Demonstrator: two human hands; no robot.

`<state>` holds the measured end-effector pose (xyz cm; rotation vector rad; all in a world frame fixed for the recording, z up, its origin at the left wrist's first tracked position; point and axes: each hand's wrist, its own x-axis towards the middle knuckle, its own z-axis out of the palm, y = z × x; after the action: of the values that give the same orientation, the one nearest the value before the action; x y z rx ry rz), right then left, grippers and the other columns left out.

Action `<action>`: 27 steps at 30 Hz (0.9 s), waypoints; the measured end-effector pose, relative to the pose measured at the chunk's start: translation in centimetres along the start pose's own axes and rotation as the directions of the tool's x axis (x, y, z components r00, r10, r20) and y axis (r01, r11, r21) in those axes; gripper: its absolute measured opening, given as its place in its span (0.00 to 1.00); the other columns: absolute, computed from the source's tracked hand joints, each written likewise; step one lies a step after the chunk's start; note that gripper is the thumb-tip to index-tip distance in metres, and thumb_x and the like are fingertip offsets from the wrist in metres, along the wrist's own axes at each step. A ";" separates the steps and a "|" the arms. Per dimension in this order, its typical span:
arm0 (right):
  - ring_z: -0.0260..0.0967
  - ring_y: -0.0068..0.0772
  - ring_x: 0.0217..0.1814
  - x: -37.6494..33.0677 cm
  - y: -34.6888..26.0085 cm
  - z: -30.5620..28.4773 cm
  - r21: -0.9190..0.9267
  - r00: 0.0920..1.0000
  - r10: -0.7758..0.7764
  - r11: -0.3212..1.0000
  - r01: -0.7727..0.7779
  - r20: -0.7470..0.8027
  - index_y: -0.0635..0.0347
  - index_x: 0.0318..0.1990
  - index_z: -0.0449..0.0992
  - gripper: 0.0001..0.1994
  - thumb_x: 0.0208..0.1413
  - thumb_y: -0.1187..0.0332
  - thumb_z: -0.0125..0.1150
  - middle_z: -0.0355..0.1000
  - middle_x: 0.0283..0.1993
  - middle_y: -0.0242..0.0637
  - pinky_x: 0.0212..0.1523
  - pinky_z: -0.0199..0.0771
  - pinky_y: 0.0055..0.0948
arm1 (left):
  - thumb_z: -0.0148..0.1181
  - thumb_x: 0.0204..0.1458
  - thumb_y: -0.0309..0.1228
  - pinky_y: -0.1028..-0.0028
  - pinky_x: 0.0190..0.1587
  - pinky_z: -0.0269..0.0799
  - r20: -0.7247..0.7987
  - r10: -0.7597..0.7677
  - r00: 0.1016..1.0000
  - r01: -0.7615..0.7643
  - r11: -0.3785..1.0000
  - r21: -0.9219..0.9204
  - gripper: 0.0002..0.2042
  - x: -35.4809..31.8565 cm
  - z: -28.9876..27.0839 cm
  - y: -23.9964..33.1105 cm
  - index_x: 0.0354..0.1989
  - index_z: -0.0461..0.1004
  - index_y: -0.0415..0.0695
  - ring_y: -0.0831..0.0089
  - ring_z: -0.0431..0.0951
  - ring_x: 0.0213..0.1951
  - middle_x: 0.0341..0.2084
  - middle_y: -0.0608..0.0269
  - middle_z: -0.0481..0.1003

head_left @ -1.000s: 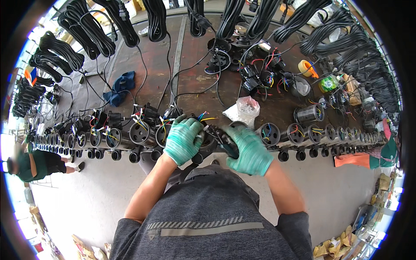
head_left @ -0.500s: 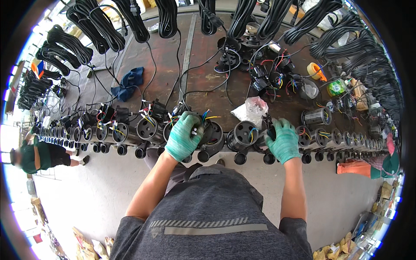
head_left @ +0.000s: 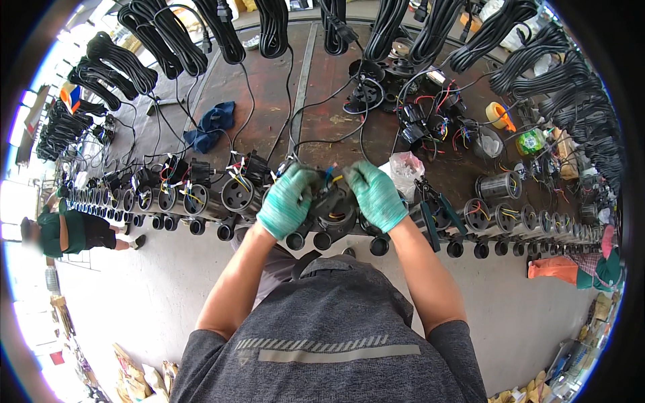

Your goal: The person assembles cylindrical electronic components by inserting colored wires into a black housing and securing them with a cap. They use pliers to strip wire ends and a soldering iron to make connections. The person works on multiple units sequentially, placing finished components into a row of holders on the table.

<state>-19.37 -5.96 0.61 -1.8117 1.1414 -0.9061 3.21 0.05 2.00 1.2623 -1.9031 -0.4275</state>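
Note:
My left hand [head_left: 287, 201], in a green glove, is closed at the left of a black round part [head_left: 329, 201]; its fingertips are blurred and what they grip is partly hidden. Just right of it, my right hand [head_left: 379, 198], also gloved, has its fingers bent inward by the yellow and blue wires [head_left: 336, 177]. Whether it pinches a wire I cannot tell. Below the black part is a black cylindrical housing [head_left: 336, 220]. Pliers with dark handles [head_left: 438, 213] lie over the housings to the right of my right hand.
Rows of black housings [head_left: 238, 193] line the table's near edge. A white plastic bag [head_left: 406, 171], blue cloth [head_left: 211, 126], tape roll [head_left: 497, 114] and green-labelled bottle [head_left: 531, 142] lie farther back. Bundled black cables [head_left: 272, 30] hang along the far side. Co-workers stand at left [head_left: 67, 234] and right.
My right hand has let go of the pliers and moved left to the wires by my left hand. The pliers now lie on the housings. The whole view has shifted slightly.

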 end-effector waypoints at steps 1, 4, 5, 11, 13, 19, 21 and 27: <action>0.77 0.59 0.34 0.8 -0.8 0.1 0.054 0.997 -0.068 0.996 0.070 -0.031 0.64 0.42 0.79 0.10 0.69 0.65 0.64 0.78 0.33 0.55 0.37 0.75 0.48 | 0.55 0.51 0.11 0.58 0.52 0.78 0.007 -0.001 1.000 0.000 0.999 0.033 0.17 0.8 -0.7 -0.2 0.48 0.78 0.39 0.44 0.80 0.47 0.46 0.48 0.78; 0.78 0.57 0.33 3.0 -3.6 0.1 0.075 0.995 -0.090 0.993 0.093 -0.050 0.64 0.42 0.79 0.08 0.67 0.67 0.66 0.79 0.32 0.54 0.36 0.76 0.46 | 0.63 0.50 0.17 0.55 0.56 0.75 -0.060 0.160 0.985 -0.127 0.922 0.365 0.18 4.5 -3.6 0.5 0.50 0.81 0.43 0.46 0.80 0.50 0.49 0.49 0.78; 0.78 0.57 0.33 3.5 -4.2 0.1 0.057 0.996 -0.086 0.995 0.087 -0.023 0.64 0.42 0.79 0.08 0.67 0.67 0.66 0.79 0.33 0.54 0.37 0.76 0.46 | 0.66 0.49 0.20 0.54 0.56 0.74 -0.070 0.257 0.964 -0.179 0.821 0.543 0.18 5.8 -4.5 1.7 0.50 0.82 0.44 0.47 0.80 0.50 0.50 0.50 0.78; 0.77 0.65 0.43 4.1 -5.7 2.0 -0.182 0.964 -0.243 0.948 0.260 0.108 0.63 0.43 0.78 0.07 0.66 0.68 0.64 0.79 0.41 0.57 0.42 0.77 0.50 | 0.69 0.51 0.24 0.59 0.47 0.79 -0.131 -0.152 0.980 0.168 0.978 0.123 0.20 2.1 -1.1 1.5 0.54 0.81 0.41 0.47 0.82 0.42 0.44 0.48 0.81; 0.75 0.68 0.45 3.3 -6.0 2.4 -0.163 0.961 -0.217 0.956 0.245 0.174 0.63 0.42 0.77 0.07 0.67 0.68 0.64 0.78 0.41 0.57 0.43 0.75 0.54 | 0.67 0.58 0.23 0.63 0.48 0.80 -0.076 -0.335 0.939 0.329 0.940 -0.087 0.17 0.4 0.4 -0.5 0.57 0.80 0.39 0.52 0.84 0.41 0.41 0.48 0.83; 0.78 0.51 0.34 3.0 -5.5 2.4 -0.162 0.976 -0.002 0.986 0.038 0.218 0.64 0.39 0.78 0.10 0.66 0.65 0.69 0.78 0.32 0.50 0.38 0.76 0.47 | 0.62 0.68 0.25 0.71 0.50 0.79 0.117 -0.516 0.849 0.490 0.683 -0.541 0.14 -1.3 0.8 -1.3 0.59 0.79 0.36 0.74 0.82 0.42 0.44 0.57 0.86; 0.79 0.44 0.31 2.8 -4.9 2.0 -0.122 0.995 -0.076 0.989 0.083 0.065 0.63 0.37 0.80 0.10 0.65 0.66 0.70 0.79 0.29 0.48 0.34 0.76 0.43 | 0.60 0.70 0.27 0.73 0.50 0.79 0.068 -0.498 0.865 0.453 0.714 -0.533 0.13 -1.0 0.5 -1.6 0.58 0.80 0.35 0.78 0.81 0.43 0.43 0.61 0.85; 0.83 0.59 0.44 0.1 -2.4 2.0 -0.510 0.948 0.167 0.860 -0.006 0.271 0.57 0.43 0.84 0.16 0.65 0.52 0.65 0.84 0.39 0.51 0.46 0.81 0.52 | 0.55 0.73 0.28 0.73 0.53 0.79 0.050 -0.470 0.881 0.332 0.540 -0.773 0.13 0.2 -0.2 -1.2 0.59 0.78 0.35 0.76 0.83 0.46 0.45 0.60 0.85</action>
<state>-16.72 -4.85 1.92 -2.1987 1.3245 -0.2534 4.09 -0.67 1.41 1.0616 -1.0253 -1.2021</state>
